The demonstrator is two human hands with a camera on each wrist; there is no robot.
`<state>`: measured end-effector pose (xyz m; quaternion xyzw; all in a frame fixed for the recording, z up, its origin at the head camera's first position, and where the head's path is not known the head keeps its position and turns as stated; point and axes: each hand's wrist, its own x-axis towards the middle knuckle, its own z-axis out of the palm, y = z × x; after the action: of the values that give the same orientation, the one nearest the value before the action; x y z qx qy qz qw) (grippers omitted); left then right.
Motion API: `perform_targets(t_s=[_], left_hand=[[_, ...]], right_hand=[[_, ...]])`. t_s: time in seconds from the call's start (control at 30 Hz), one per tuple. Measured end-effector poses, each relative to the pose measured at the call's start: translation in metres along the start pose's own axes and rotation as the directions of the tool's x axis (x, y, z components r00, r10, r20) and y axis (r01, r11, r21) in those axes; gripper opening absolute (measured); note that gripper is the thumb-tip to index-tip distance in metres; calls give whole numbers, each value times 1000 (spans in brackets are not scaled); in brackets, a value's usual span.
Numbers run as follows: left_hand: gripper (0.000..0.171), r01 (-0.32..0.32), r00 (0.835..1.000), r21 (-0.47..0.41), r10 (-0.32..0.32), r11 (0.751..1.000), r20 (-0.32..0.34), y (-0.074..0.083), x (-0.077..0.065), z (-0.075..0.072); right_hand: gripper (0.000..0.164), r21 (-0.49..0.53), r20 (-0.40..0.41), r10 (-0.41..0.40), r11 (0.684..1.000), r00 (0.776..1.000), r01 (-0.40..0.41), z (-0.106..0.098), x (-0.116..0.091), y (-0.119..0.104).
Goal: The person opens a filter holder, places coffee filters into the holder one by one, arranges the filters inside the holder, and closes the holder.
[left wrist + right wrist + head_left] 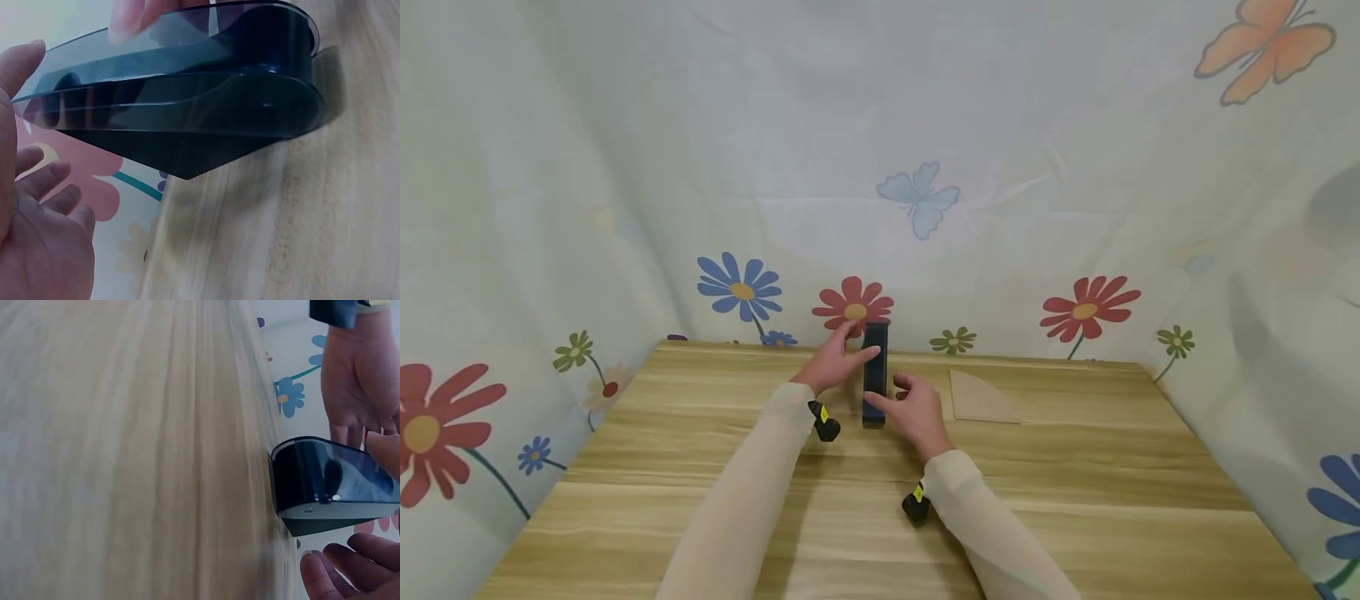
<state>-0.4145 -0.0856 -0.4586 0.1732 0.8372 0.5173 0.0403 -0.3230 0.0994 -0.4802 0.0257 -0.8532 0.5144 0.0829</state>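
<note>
A tall, narrow case (875, 375) of dark see-through plastic stands on end near the table's back edge. The left wrist view shows its rounded end and a dark triangular part (187, 153) beneath it. To its left is my left hand (833, 363), thumb at the front face; its fingers (47, 181) are extended and apart from the case. My right hand (921, 414) is low on the right side. Its thumb lies over the front, while its loosely bent fingers (356, 569) stay clear of the case.
A flat tan quarter-round sheet (981, 400) lies on the wooden table (1075, 500), right of my right hand. A flower-printed curtain (1022, 250) hangs behind the back edge and along both sides. Black wrist devices (915, 505) hang beside both sleeves.
</note>
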Motion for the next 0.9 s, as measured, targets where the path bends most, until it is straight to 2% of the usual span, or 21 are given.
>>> perform_targets(t_s=[0.27, 0.47, 0.6, 0.9], left_hand=[[93, 33, 999, 36, -33, 999, 7, 9, 4, 6], [92, 63, 998, -16, -63, 998, -11, 8, 5, 8], [92, 71, 997, -46, -71, 996, 8, 5, 8, 10], [83, 88, 996, -37, -87, 995, 26, 6, 13, 12]], right_hand=[[66, -102, -49, -25, 995, 998, 20, 14, 3, -2], [57, -81, -59, -37, 996, 998, 32, 20, 4, -4], [55, -63, -71, -35, 998, 997, 30, 23, 4, -4], [55, -60, -74, -27, 998, 997, 22, 24, 4, -9]])
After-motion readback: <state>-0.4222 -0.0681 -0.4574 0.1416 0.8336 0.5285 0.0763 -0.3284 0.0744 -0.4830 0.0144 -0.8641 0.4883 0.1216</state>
